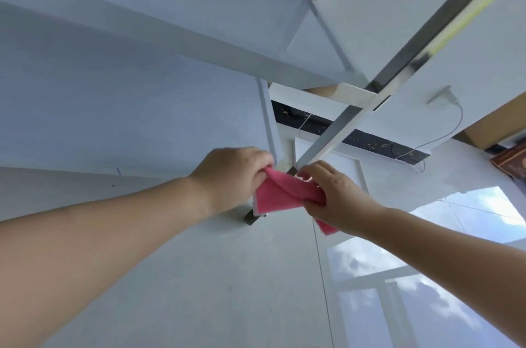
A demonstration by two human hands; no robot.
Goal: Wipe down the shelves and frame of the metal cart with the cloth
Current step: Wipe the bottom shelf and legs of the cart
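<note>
A pink cloth (280, 195) is wrapped around the lower part of a shiny square metal cart leg (336, 137) that runs diagonally from the upper right down to a dark foot (251, 218) on the floor. My left hand (233, 177) pinches the cloth's left end, and my right hand (333, 195) grips its right end, so the cloth is stretched across the leg between them. A tail of cloth hangs below my right hand. The cart's pale shelves (170, 43) spread across the top of the view, with a crossbar (321, 93) joining the leg.
The floor is glossy white tile (199, 276) reflecting a window at the lower right. A white wall with a dark baseboard strip (350, 138), a socket with a cable (442, 97), and cardboard boxes (495, 120) lie beyond the cart at the right.
</note>
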